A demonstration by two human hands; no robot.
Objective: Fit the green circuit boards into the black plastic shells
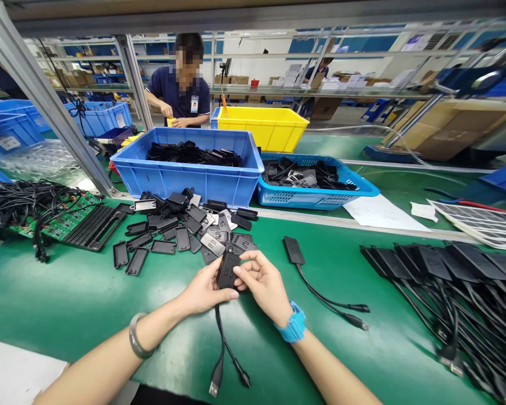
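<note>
Metal rail [333,220] runs along foot of blue bin [185,183]; case shells [163,247] crowd bin's near side. Moving room: green tabletop [67,298], well this side of bin. Black cased unit [226,271], also this side: flat, slotted face, two cables trailing. Left hand [202,291] clasps it; right hand [265,286] pinches its edge.

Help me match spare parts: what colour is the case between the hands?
The case is black; it shows best in the head view.
</note>
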